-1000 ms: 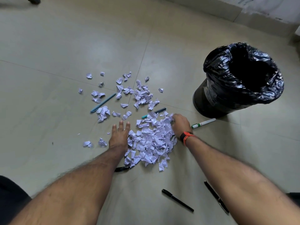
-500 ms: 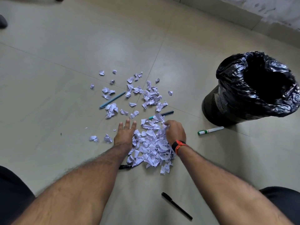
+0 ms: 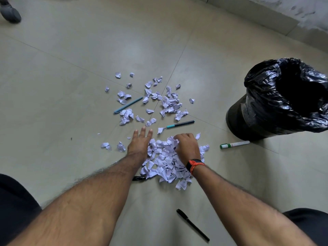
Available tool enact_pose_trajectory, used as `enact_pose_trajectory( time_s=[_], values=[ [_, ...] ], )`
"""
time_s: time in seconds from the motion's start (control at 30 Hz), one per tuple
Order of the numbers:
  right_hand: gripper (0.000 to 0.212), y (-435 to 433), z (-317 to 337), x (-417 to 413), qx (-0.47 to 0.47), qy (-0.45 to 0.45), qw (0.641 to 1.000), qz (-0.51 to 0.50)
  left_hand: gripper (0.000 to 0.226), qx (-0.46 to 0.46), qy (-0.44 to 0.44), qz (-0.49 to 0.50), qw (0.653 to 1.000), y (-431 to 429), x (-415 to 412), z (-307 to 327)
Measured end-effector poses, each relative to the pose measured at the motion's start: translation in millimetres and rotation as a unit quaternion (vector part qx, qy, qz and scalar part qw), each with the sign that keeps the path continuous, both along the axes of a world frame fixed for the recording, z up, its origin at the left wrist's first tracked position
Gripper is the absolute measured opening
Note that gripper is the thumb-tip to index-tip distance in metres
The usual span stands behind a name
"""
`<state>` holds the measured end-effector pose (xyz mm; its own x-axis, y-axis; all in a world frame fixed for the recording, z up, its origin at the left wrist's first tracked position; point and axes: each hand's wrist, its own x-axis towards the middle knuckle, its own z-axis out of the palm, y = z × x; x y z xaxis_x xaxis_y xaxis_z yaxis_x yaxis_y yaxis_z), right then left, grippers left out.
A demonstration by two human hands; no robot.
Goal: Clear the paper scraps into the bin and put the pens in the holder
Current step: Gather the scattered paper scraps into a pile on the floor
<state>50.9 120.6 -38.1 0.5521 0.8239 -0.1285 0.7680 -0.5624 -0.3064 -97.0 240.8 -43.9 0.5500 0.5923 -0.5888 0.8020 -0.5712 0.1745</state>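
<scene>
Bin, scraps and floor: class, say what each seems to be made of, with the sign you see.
Bin: dark and finely perforated, perhaps mesh metal or plastic.
Its liner: thin glossy black plastic, crinkled with bright glints.
Scraps: matte white paper, torn and curled, with faint print.
Floor: large glazed-looking tiles, with soft sheen and thin joints.

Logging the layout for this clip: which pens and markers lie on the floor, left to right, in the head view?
Light blue pen → partly buried black pen → teal-capped dark pen → black pen → green-capped white marker.

left hand (image 3: 140, 144): flat, fingers spread | right hand (image 3: 188, 148): curled, knuckles up
</scene>
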Motion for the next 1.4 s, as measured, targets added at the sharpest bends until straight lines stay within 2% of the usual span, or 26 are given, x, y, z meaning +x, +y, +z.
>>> enact_pose_trajectory(
  time_s=[0.1, 0.2, 0.33, 0.43, 0.57, 0.7, 0.77, 0.87, 0.93, 1.03, 1.17, 1.3, 1.4],
  values=[
    [0.044, 15.2, 7.7, 18.9, 0.068, -0.007, 0.994, -0.089, 0.119, -0.001, -0.001, -0.001, 1.0, 0.6, -0.9, 1.7],
    [0.043, 39.5, 12.5, 50.2, 0.078, 0.045, 0.984, -0.153, 0.12, -0.002, 0.003, -0.008, 1.0, 0.8, -1.5, 2.2],
    [0.053, 80.1, 14.2, 94.8, 0.03, 0.102, 0.979, -0.174, 0.121, 0.005, 0.001, -0.011, 1.0, 2.4, -1.6, -1.6],
    [0.047, 110.0, 9.2, 119.9, -0.043, 0.115, 0.972, -0.199, 0.121, 0.005, 0.003, -0.014, 1.0, 3.6, -0.7, -4.5],
    [0.042, 129.0, 4.5, 109.3, -0.135, 0.057, 0.982, -0.122, 0.119, 0.006, 0.012, -0.021, 1.0, 4.3, 0.7, -3.3],
    [0.038, 133.8, 2.0, 65.1, -0.108, 0.083, 0.991, -0.01, 0.12, -0.01, 0.021, -0.045, 0.999, 6.7, 2.3, 3.6],
    [0.043, 132.6, 5.5, 53.8, -0.077, 0.103, 0.991, 0.021, 0.116, -0.017, 0.018, -0.066, 0.998, 15.4, 2.3, 11.3],
    [0.051, 129.0, 17.9, 69.0, -0.015, 0.11, 0.993, -0.025, 0.101, -0.011, -0.044, -0.034, 0.998, 43.3, 1.8, 27.2],
    [0.05, 128.5, 20.4, 90.0, -0.004, 0.093, 0.994, -0.051, 0.105, 0.034, -0.064, -0.002, 0.997, 58.0, -0.6, 33.9],
    [0.053, 132.9, 20.1, 116.6, -0.029, 0.073, 0.995, -0.06, 0.124, 0.049, -0.014, 0.03, 0.998, 58.1, -3.6, 28.1],
    [0.055, 156.7, 14.8, 134.4, -0.075, 0.061, 0.994, -0.048, 0.125, 0.053, 0.046, 0.016, 0.997, 55.7, 1.8, 21.3],
    [0.044, 189.9, 8.5, 137.3, -0.102, 0.086, 0.991, -0.034, 0.126, 0.049, 0.057, 0.031, 0.997, 57.7, 5.8, 20.6],
    [0.038, 200.6, 1.8, 106.7, -0.11, 0.064, 0.992, -0.01, 0.13, 0.02, 0.048, 0.049, 0.997, 60.3, 3.0, 19.7]
  ],
)
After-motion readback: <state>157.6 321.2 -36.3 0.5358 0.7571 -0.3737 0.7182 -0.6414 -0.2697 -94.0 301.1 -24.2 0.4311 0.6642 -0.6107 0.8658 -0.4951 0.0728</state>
